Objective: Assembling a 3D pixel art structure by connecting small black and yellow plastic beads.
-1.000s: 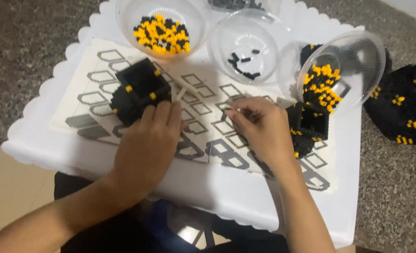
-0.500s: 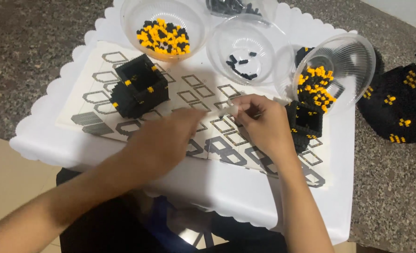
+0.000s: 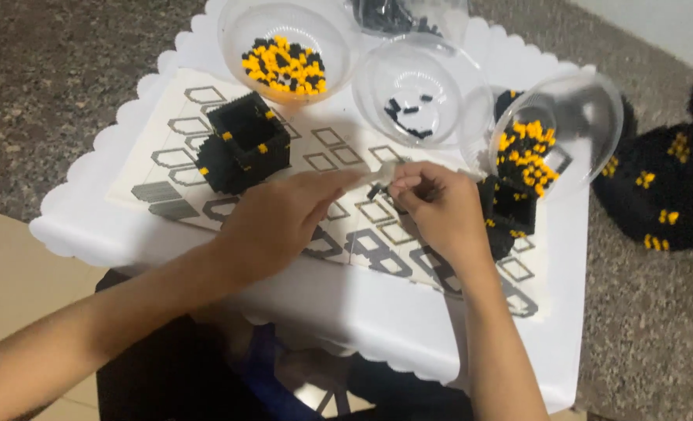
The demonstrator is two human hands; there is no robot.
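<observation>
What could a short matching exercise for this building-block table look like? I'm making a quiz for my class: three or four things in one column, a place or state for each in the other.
Things:
1. Bowl of yellow and black pieces
2. Open black block box
3. Tipped clear bowl
4. Small black piece

Places or states:
A. Pinched at the fingertips between both hands
B. Far left of the table, upright
C. Leaning on its side at the right
D. On the printed sheet, left of the hands

Pairs: 1-B, 2-D, 3-C, 4-A
</observation>
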